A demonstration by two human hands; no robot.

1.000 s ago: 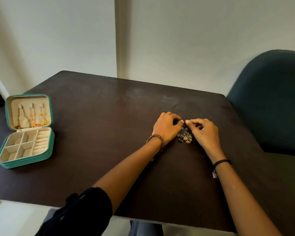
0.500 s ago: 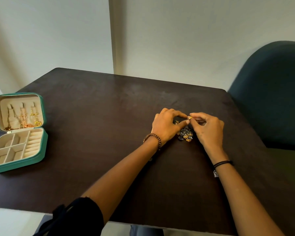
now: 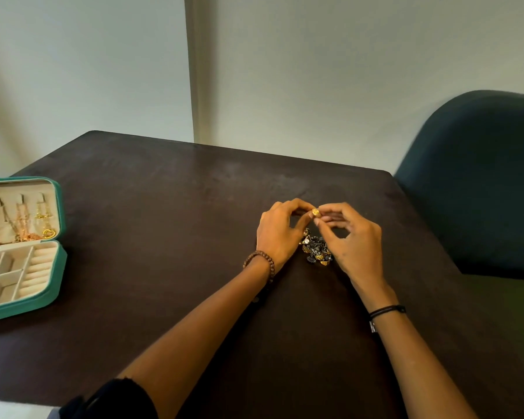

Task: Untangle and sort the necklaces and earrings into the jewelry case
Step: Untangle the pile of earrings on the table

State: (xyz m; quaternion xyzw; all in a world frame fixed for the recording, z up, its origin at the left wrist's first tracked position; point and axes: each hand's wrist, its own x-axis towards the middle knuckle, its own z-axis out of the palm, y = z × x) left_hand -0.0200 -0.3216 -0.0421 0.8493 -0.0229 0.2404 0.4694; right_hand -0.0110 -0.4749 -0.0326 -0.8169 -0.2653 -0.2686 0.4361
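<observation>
Head view puts us partway through: three chains [image 3: 22,222] already hang in the lid of the green jewelry case [image 3: 59,267], well off to the left of our left hand [image 3: 280,229], and the earring sorting seems barely begun. With our right hand [image 3: 354,246], we pinch one small gold piece [image 3: 315,212] between both sets of fingertips, held just above the tangled heap [image 3: 315,251] lying between our palms. Earring or pendant (chain attached or not), we cannot tell. The case's left edge is cut off.
</observation>
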